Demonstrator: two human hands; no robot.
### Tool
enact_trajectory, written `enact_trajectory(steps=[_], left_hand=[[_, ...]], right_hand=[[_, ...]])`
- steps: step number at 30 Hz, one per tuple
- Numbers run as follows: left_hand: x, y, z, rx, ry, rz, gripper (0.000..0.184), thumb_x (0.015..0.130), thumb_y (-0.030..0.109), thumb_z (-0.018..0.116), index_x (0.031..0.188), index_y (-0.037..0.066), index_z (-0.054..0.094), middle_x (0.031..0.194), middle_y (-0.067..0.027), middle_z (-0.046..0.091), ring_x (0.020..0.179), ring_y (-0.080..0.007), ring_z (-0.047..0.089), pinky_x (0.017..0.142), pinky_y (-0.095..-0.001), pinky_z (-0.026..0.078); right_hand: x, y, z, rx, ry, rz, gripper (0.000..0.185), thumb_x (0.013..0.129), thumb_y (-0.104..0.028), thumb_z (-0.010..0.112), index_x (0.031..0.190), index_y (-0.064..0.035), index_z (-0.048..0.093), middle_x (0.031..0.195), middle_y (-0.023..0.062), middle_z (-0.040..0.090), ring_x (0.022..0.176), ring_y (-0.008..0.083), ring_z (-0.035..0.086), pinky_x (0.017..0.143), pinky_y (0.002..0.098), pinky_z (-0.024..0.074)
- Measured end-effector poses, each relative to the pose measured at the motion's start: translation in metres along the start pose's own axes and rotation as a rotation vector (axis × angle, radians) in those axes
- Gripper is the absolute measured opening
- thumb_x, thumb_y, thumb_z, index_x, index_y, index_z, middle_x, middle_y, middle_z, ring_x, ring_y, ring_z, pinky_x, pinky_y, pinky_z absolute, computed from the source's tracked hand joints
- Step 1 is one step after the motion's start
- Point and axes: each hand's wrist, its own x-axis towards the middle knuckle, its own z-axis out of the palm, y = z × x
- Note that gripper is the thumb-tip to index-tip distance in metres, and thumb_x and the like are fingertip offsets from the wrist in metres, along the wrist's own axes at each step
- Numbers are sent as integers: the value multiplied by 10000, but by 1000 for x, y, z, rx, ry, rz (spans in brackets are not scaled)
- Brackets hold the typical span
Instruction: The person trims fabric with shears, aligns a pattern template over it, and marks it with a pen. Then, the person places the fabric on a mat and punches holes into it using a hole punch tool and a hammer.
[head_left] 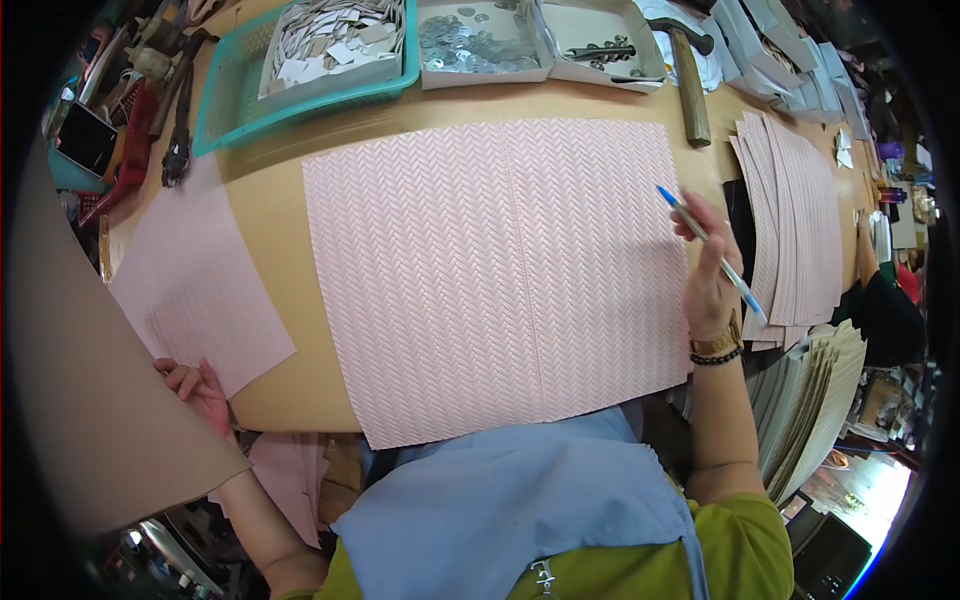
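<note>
In front of me lies a large pink sheet with a woven herringbone texture and a seam line down it. My right hand is closed around a pen with blue ends, above the sheet's right edge. At the left, the fingers of my left hand are curled on the edge of a large plain brownish sheet, raised and tilted. Part of that hand is hidden behind it. A smaller pink piece lies on the table beyond my left hand.
Along the back stand a teal basket with a box of pale scraps, a tray of metal discs, a box of small metal parts and a hammer. Stacked sheets lie at right. Another person's arm shows beyond.
</note>
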Motion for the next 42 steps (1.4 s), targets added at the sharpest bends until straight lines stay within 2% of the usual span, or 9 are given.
enact_trajectory(steps=[11,16,23,29,30,34,37,38,42], left_hand=[[1,0,4,9,29,3,318,972,153,467,1245,-6,490,899,-64,577,760,-146,535,1159,-493,224],[1,1,1,16,28,8,312,971,144,466,1244,-6,488,904,-65,579,762,-146,535,1158,-500,228],[3,-1,11,175,3,-6,318,979,188,473,1239,6,499,904,-59,574,754,-141,521,1131,-499,288],[10,-47,60,462,378,-121,605,917,404,604,1352,19,434,1254,-87,570,1104,-269,566,1038,-417,424],[8,-46,50,538,376,-151,750,855,480,660,1389,22,398,1348,-101,521,1221,-297,513,985,-427,470],[21,-107,71,934,388,-196,659,858,351,704,1347,6,429,1302,-121,538,1158,-245,550,936,-387,501],[34,-163,96,1083,328,-421,598,863,178,713,1343,-8,407,1260,-131,551,1098,-199,574,900,-333,508],[38,-180,102,1100,313,-419,588,865,167,710,1338,-13,411,1245,-128,561,1084,-194,579,896,-324,504],[45,-215,99,1226,192,-338,534,877,129,688,1325,-22,441,1133,-94,604,990,-161,595,853,-274,496]], right_hand=[[59,2,84,426,-132,216,214,909,-51,608,1116,4,620,962,55,670,848,85,619,747,213,500],[68,19,81,572,-100,237,296,1016,-232,445,1164,-18,587,1018,100,675,853,85,614,746,218,491],[70,10,80,609,58,173,330,1031,-296,401,1142,-20,543,1094,159,666,929,169,642,809,289,506],[38,-30,26,661,-27,191,391,1022,-353,405,1202,-22,506,1173,187,628,966,196,640,819,285,507],[30,-28,15,667,-102,192,518,990,-440,447,1283,-13,463,1242,186,586,1027,184,616,811,275,506],[-5,-23,-9,999,-160,259,654,933,-442,555,1357,32,404,1308,156,530,1138,164,537,910,280,467],[-25,-4,-31,501,-81,266,576,910,-288,631,1332,48,427,1257,131,559,1111,155,544,953,279,435],[-25,-15,-32,494,-48,416,531,865,-162,691,1295,53,465,1196,110,585,1086,139,548,931,270,439],[-37,5,-41,237,-43,484,505,843,-162,723,1240,66,507,1104,108,625,992,135,587,869,267,469]])
